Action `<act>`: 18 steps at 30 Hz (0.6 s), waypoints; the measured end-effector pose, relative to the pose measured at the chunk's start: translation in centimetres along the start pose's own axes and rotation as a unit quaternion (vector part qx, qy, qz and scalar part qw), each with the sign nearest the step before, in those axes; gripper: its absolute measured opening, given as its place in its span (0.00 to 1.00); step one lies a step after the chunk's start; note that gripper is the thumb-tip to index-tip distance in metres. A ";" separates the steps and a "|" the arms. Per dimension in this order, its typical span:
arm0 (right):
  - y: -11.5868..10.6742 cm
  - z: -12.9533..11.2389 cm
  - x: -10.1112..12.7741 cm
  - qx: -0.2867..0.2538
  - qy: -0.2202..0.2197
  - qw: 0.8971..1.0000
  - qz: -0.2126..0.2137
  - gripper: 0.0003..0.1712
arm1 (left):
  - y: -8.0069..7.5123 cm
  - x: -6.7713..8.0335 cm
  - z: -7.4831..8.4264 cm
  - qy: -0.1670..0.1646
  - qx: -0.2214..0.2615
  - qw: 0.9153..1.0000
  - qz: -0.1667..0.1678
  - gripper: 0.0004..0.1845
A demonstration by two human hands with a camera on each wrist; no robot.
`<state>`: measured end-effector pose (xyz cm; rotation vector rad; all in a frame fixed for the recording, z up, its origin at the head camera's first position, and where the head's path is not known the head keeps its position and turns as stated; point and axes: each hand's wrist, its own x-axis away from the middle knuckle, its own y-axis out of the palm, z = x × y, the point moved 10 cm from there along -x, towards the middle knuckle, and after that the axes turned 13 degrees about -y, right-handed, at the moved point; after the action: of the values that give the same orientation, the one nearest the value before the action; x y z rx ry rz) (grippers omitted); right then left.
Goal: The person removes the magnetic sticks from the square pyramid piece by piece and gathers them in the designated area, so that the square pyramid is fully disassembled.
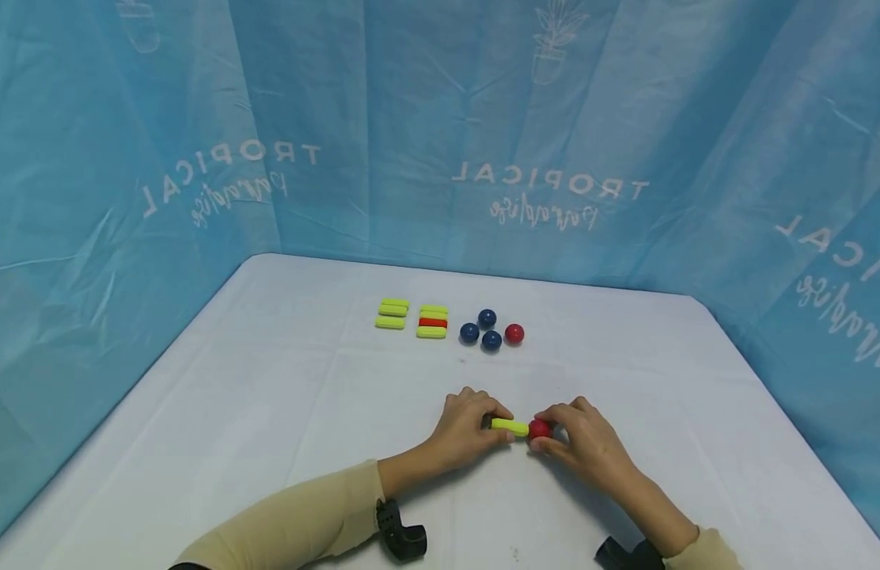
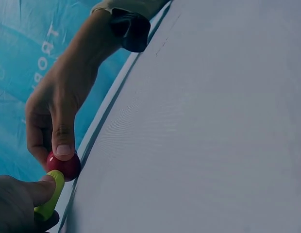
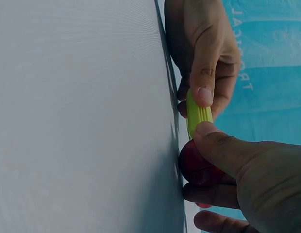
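Note:
Near the front middle of the table, my left hand (image 1: 470, 427) pinches a yellow-green rod (image 1: 510, 427) between thumb and fingers. Something dark shows at the rod's left end, mostly hidden by that hand. My right hand (image 1: 588, 442) grips a red ball (image 1: 540, 429) with thumb and fingertips. The ball touches the rod's right end, as the left wrist view also shows with the red ball (image 2: 64, 166) against the rod (image 2: 51, 196). In the right wrist view, the right thumb lies where rod (image 3: 199, 114) and ball (image 3: 199, 165) meet.
Farther back lie several yellow-green rods (image 1: 392, 311) and a second group with a red rod (image 1: 433, 322) among them. Several dark blue balls (image 1: 487, 319) and another red ball (image 1: 514, 333) sit to their right. A blue printed curtain (image 1: 426, 206) borders the white table (image 1: 269, 380).

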<state>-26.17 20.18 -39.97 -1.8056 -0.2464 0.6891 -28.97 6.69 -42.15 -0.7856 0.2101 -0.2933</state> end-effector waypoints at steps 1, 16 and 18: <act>0.0 0.0 0.0 0.000 0.000 1.000 0.000 0.22 | 0.0 -0.1 0.0 -0.002 -0.002 1.000 0.002 0.13; 0.4 0.2 -0.3 0.005 0.008 0.999 -0.036 0.23 | -2.5 0.0 -2.3 -0.036 0.022 0.999 0.031 0.10; 0.4 0.2 -0.3 0.004 0.006 0.999 -0.035 0.24 | -2.9 0.0 -2.6 -0.038 0.029 0.998 0.033 0.10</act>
<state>-26.54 20.08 -40.25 -1.7848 -0.2971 0.6298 -30.25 3.00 -41.88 -0.7294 0.1544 -0.2054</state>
